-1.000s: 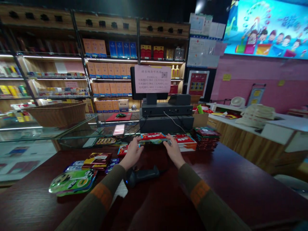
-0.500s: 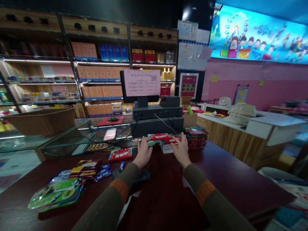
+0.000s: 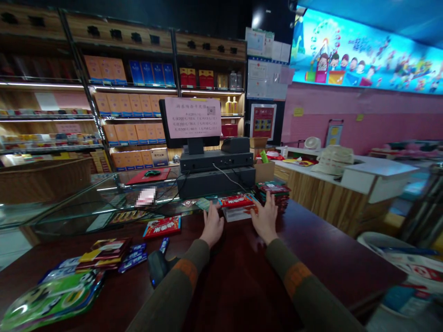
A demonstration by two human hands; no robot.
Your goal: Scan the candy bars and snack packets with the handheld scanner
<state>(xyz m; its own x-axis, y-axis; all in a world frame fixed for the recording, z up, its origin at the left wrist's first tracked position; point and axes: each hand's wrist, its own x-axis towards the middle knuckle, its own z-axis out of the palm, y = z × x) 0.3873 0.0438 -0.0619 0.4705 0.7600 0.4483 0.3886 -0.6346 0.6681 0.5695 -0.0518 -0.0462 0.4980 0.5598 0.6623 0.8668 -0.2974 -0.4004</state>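
Now both hands flat on counter (image 3: 332, 258), fingers spread; left hand (image 3: 212, 226) & right hand (image 3: 266, 220) flank red packet stack (image 3: 238, 206) at 12 o'clock.

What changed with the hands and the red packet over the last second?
Both hands carried the red packet right and set it on the white box; left hand and right hand are now open beside it. The scanner stayed put.
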